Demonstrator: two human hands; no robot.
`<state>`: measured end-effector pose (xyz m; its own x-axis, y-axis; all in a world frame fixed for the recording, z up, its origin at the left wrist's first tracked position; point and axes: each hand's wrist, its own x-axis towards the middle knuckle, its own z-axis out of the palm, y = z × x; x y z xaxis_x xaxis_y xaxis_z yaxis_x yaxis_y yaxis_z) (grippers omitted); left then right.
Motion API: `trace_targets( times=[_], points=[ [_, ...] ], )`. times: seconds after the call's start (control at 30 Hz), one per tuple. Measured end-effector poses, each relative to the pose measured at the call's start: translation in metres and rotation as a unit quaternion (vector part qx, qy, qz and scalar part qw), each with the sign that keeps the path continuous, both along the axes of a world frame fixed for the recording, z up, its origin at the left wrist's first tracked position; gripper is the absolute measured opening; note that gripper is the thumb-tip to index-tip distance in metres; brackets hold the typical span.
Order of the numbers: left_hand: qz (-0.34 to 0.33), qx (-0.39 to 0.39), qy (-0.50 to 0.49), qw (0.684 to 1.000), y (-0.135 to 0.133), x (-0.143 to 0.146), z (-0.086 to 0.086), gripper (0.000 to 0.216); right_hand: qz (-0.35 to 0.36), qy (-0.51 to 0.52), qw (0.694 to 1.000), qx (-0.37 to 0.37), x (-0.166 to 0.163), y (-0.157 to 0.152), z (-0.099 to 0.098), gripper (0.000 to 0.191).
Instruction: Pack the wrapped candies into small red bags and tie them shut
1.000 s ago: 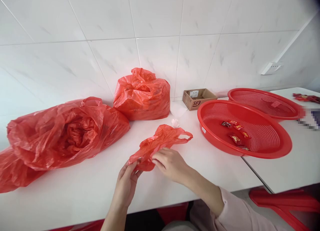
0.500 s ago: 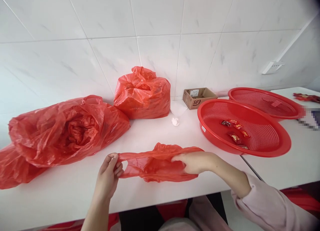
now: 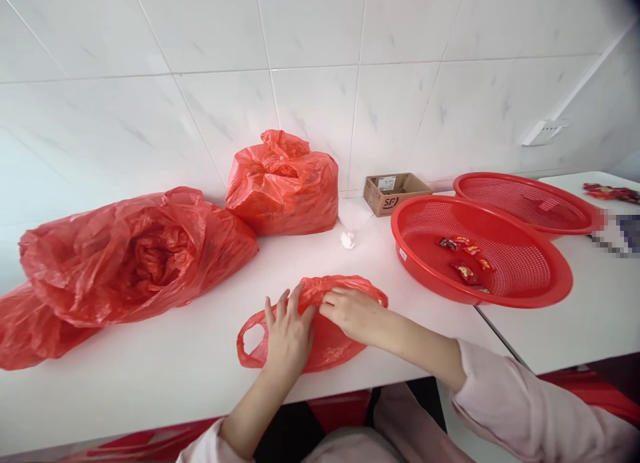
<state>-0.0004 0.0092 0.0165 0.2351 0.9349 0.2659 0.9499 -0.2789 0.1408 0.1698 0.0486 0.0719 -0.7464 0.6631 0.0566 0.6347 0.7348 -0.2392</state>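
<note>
A thin red plastic bag [image 3: 335,346] lies on the white table in front of me, its looped handle [image 3: 251,337] spread out at the left end. My left hand [image 3: 289,336] rests over the bag with its fingers apart. Just right of it, my right hand [image 3: 353,313] has its fingers bent together on the bag's upper part, pinching the plastic. The fingertips of both hands are close to each other, and part of the bag is hidden beneath them.
Two full red bags, one wide [image 3: 145,263] and one upright [image 3: 283,186], stand at the left and back. A red colander [image 3: 425,276] holds several wrapped snacks; another colander [image 3: 530,183] is behind. A small cardboard box [image 3: 395,199] and crumpled white tissue [image 3: 347,239] sit near the wall.
My left hand has let go of the bag's handle and moved right onto the bag. My right hand has come out of the bag's opening and shifted left. The bag now lies flatter.
</note>
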Motion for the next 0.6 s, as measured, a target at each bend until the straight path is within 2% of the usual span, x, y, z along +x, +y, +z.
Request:
trace_targets(
  times=[0.1, 0.17, 0.23, 0.33, 0.4, 0.5, 0.6],
  points=[
    [-0.012, -0.036, 0.023, 0.999, 0.015, -0.006, -0.011, 0.047, -0.006, -0.024, 1.000, -0.006, -0.006, 0.018, -0.015, 0.032],
    [-0.015, -0.052, 0.028, 0.998, 0.020, -0.012, -0.010, 0.052, -0.030, -0.055, 0.998, -0.025, 0.000, 0.028, -0.026, 0.036],
    [0.009, -0.068, 0.035, 0.997, 0.025, -0.025, -0.003, 0.056, -0.062, -0.090, 0.993, -0.050, 0.013, 0.036, -0.030, 0.050],
    [0.087, -0.083, 0.045, 0.992, 0.034, -0.054, 0.014, 0.054, -0.085, -0.136, 0.982, -0.097, 0.036, 0.041, -0.018, 0.074],
    [0.115, -0.099, 0.046, 0.987, 0.039, -0.070, 0.025, 0.054, -0.076, -0.170, 0.970, -0.158, 0.048, 0.039, -0.003, 0.081],
    [0.092, -0.147, 0.032, 0.984, 0.043, -0.078, 0.032, 0.061, -0.078, -0.191, 0.953, -0.222, 0.056, 0.030, 0.015, 0.074],
    [0.041, -0.190, 0.005, 0.981, 0.041, -0.067, 0.031, 0.070, -0.062, -0.086, 0.983, -0.153, 0.050, 0.016, 0.018, 0.051]
  ],
)
